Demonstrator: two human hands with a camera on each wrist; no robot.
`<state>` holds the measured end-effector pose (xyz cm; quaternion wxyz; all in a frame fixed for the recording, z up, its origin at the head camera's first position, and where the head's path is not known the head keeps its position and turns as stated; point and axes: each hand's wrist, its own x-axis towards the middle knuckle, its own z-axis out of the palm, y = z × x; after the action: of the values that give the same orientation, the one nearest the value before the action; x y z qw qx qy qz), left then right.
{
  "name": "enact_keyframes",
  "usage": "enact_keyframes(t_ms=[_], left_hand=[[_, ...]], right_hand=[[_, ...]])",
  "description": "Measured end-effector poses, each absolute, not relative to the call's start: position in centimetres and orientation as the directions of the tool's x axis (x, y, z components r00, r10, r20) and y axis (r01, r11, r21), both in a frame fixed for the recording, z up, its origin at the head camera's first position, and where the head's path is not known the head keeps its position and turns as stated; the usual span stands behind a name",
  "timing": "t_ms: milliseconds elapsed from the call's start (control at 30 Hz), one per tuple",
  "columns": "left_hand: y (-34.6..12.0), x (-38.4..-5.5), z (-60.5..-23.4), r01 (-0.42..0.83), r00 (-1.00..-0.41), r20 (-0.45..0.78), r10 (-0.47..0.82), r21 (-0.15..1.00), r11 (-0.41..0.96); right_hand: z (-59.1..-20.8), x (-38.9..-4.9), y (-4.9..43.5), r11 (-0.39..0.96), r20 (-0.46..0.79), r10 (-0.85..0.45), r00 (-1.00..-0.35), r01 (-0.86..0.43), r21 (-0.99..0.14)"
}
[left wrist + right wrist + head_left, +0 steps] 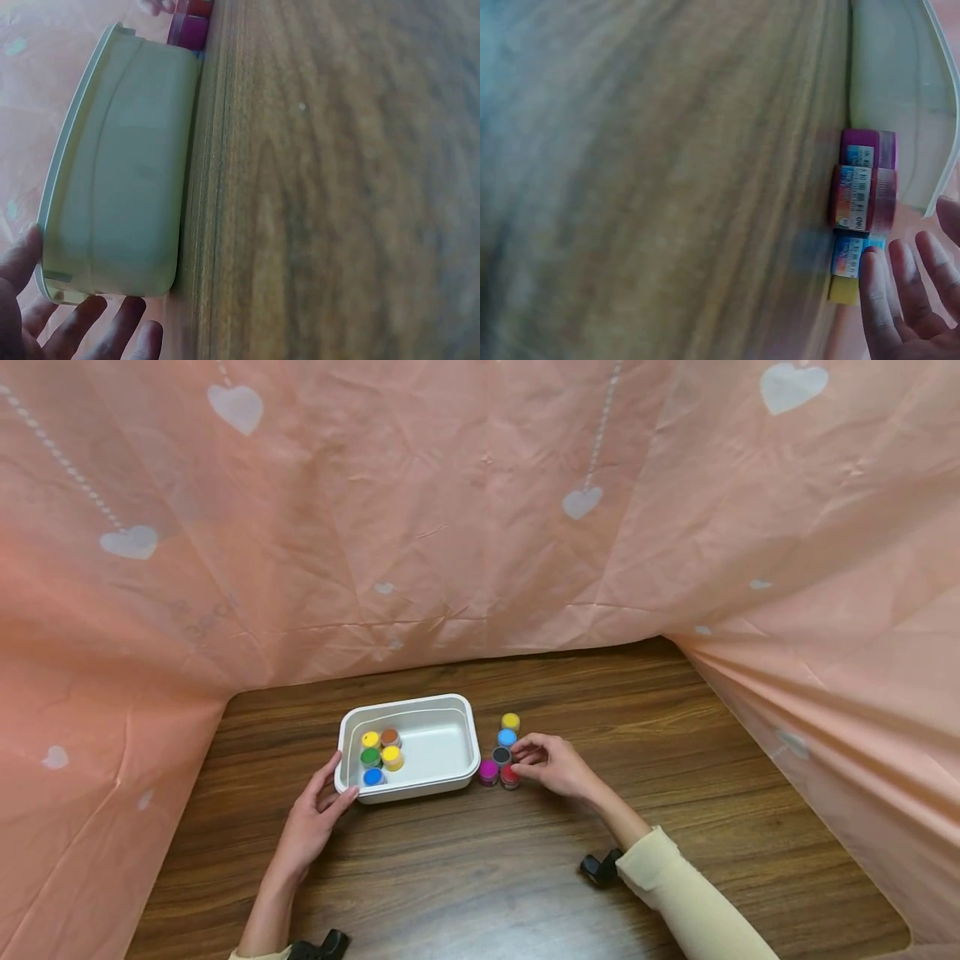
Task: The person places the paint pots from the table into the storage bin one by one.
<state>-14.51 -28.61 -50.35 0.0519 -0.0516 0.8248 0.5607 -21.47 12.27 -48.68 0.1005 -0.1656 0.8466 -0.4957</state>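
A white plastic tub (438, 787) stands on the table. Inside it, at the left end, sit several small paint pots with yellow, brown, green (371, 757) and blue lids. My left hand (309, 822) holds the tub's near left corner, thumb at the rim and fingers along the end wall. Right of the tub stand more paint pots: yellow (511, 722), light blue (507, 738), black (502, 756), magenta (489, 772) and red (853, 196). Beside these, my right hand (553, 765) hovers with fingers loosely bent and parted, nothing seen between them.
The wooden table (465, 877) runs up to a pink curtain (450, 527) with white hearts, which hangs behind and at both sides. Black wrist devices (600, 868) show on both forearms.
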Motion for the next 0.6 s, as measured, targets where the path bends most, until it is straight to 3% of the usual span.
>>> enact_keyframes(t_ms=[600], left_hand=[[-28.63, -14.48, -50.21, -0.137, -0.99, -0.14, -0.016, 0.93, 0.341]], right_hand=[[-49.6, -21.55, 11.78, 0.524, -0.111, -0.37, -0.922, -0.109, -0.844]])
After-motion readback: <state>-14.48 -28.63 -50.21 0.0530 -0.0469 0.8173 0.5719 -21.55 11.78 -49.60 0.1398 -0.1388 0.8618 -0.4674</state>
